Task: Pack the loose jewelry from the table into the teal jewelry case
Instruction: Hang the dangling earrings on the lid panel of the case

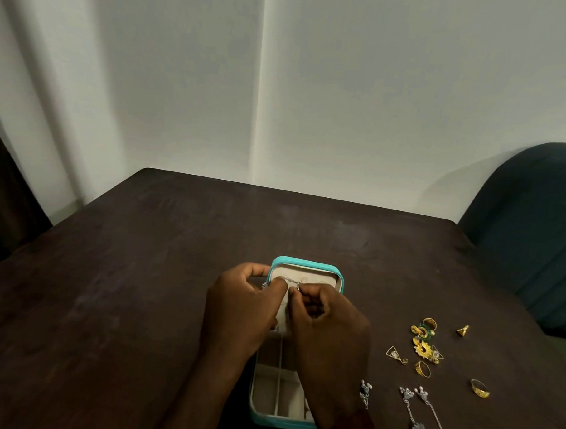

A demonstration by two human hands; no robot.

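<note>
Both hands (238,306) (328,323) pinched on thin silver chain (290,280) over open teal jewelry case (308,267) — risk of tangling or slipping.

A dark brown tabletop (162,274) fills the lower half, its far edge set against a plain pale grey wall (378,88). Soft vertical bands of light and shadow run down the wall. A dark teal chair (530,231) stands at the right; a dark brown curtain (7,195) hangs at the left edge.
</note>
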